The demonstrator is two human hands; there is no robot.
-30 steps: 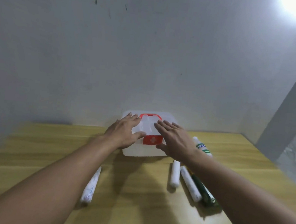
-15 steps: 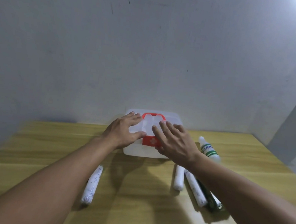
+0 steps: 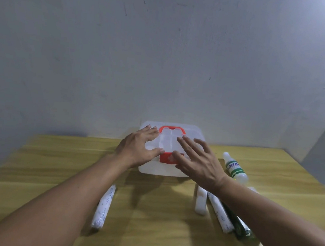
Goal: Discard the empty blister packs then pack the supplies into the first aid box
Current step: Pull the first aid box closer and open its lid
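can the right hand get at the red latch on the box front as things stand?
Probably yes. The right hand is open over the first aid box, its thumb beside the red latch. The left hand flanks the latch's other side without covering it.

translucent smooth plastic first aid box (image 3: pixel 165 167) sits on a matt wood-grain table (image 3: pixel 55 156) before a rough wall (image 3: pixel 163 63).

Both forearms are bare from the lower edge of the view up to the wrists, with no sleeve showing on either. The left hand (image 3: pixel 137 150) and the right hand (image 3: pixel 197 164) are bare too, and the fingernails are short and plain.
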